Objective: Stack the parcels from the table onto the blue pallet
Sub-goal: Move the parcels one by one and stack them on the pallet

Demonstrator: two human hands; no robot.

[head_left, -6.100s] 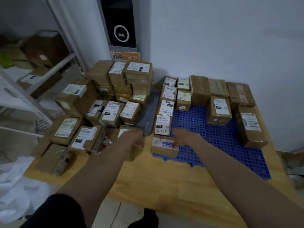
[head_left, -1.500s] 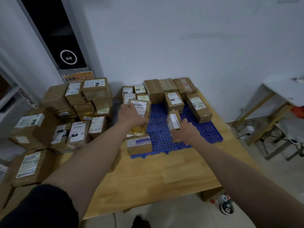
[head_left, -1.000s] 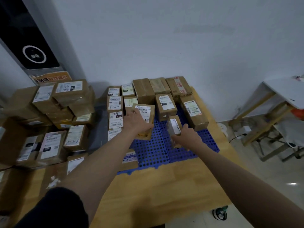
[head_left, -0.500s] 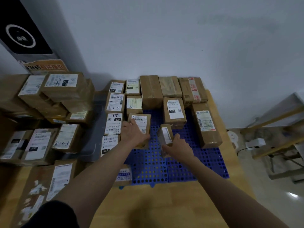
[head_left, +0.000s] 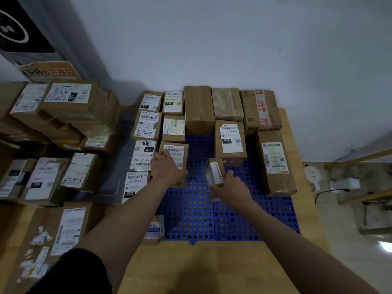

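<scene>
The blue pallet (head_left: 233, 219) lies on the wooden table (head_left: 201, 266), with several brown cardboard parcels along its left, far and right sides. My left hand (head_left: 167, 168) grips a labelled parcel (head_left: 176, 155) at the pallet's left part, next to the left column of parcels. My right hand (head_left: 231, 187) holds a small narrow parcel (head_left: 216, 170) on edge over the pallet's middle, just in front of a taller labelled box (head_left: 230, 141). A small parcel (head_left: 152, 230) sits at the pallet's near-left corner, partly hidden by my left arm.
A heap of several more parcels (head_left: 63, 128) covers the table's left side, over a grey tray (head_left: 114, 181). A white wall stands behind the pallet. Right of the table are the floor, a cable and a wooden frame (head_left: 358, 181).
Over the last second both hands carried their parcels forward and down onto the pallet; six seconds ago they were empty, reaching near the front-left parcel. The camera tilted further down.
</scene>
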